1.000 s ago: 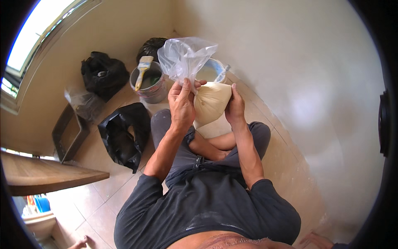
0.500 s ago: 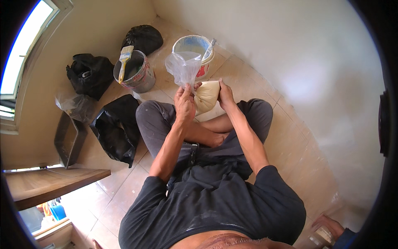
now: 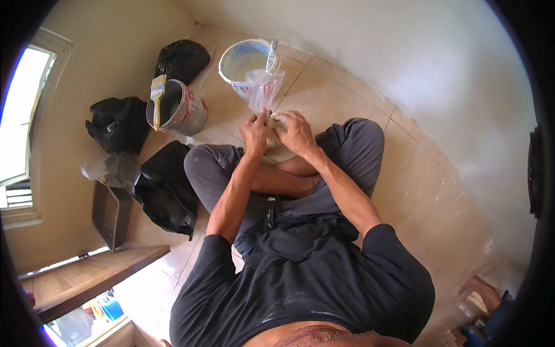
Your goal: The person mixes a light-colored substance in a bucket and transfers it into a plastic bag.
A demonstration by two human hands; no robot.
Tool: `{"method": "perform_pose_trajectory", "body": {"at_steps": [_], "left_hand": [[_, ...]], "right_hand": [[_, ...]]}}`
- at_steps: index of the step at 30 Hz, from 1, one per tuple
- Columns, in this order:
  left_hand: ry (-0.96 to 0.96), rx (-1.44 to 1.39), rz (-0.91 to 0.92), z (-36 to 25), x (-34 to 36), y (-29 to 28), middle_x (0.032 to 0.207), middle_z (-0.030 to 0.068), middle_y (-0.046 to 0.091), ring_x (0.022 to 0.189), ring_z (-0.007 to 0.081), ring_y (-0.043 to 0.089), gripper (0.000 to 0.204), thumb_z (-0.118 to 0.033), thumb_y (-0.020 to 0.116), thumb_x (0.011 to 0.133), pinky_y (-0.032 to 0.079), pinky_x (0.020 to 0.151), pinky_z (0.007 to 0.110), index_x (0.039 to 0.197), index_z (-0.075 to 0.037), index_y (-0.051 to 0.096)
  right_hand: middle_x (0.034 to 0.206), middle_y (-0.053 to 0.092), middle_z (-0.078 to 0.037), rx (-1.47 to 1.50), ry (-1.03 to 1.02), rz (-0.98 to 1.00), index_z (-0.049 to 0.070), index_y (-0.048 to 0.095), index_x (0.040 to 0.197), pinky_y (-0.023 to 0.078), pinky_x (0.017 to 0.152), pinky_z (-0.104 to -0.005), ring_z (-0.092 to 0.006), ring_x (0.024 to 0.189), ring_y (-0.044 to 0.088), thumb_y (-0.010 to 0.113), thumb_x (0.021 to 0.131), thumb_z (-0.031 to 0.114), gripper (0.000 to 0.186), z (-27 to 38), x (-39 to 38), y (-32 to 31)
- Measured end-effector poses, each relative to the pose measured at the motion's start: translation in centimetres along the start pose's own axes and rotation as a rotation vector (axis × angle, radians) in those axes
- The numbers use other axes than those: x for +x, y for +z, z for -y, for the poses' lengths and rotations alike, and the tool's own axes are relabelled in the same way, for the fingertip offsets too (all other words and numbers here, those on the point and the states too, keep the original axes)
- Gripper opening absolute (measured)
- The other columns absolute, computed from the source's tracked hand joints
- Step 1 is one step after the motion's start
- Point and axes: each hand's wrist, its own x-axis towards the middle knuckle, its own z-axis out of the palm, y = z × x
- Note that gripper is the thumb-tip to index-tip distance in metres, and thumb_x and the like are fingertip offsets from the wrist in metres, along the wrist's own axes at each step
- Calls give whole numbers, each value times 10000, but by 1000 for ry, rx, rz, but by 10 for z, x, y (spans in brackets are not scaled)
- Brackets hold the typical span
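Both hands are closed on a clear plastic bag of cream material above my crossed legs. The bag's loose, crinkled clear top (image 3: 263,87) rises toward the white bucket behind it. My left hand (image 3: 254,133) pinches the gathered neck, and my right hand (image 3: 295,132) curls round the bag just beside it, knuckles up. The cream filled part (image 3: 276,151) is mostly hidden beneath my fingers.
On the tiled floor (image 3: 352,92) stand a blue-rimmed white bucket (image 3: 230,66) and a grey bucket (image 3: 188,118) with a brush (image 3: 157,101) across it. Black bags (image 3: 165,191) lie left, near a wooden ledge (image 3: 87,272). Another person's bare limb (image 3: 483,289) shows lower right.
My view has shifted. My hands have come closer together, my right hand turning over from the bag's far edge toward the neck. The clear top looks narrower and more bunched.
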Motion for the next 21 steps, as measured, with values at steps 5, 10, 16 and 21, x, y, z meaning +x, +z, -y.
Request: {"method": "perform_pose_trajectory", "body": {"at_steps": [5,10,16,21], "left_hand": [[68,69,-34,-10,-20,6,700,-6,602,607,76,480,245,-200,679,940,361,548,257,808,6,695],[40,423,-28,-11,-19,14,687,-1,616,624,85,498,313,-255,720,914,381,566,268,776,26,724],[324,949,333,-31,21,-3,691,139,656,608,199,590,284,-244,734,822,464,602,375,807,37,696],[477,1206,500,-57,10,-14,915,154,707,820,281,683,206,-152,757,769,528,744,392,920,-21,707]], "right_hand": [[860,655,-168,94,87,74,15,626,878,519,742,-461,-377,828,639,688,829,109,123,4,0,11],[882,636,-175,135,101,138,17,604,843,506,740,-458,-387,844,621,689,808,118,137,-24,0,11],[859,628,-188,31,-7,199,-4,613,821,481,797,-463,-376,890,595,672,774,79,112,-54,-9,24],[874,628,-192,129,34,94,-10,626,823,471,833,-455,-381,898,587,673,757,35,92,-53,-12,27]]}}
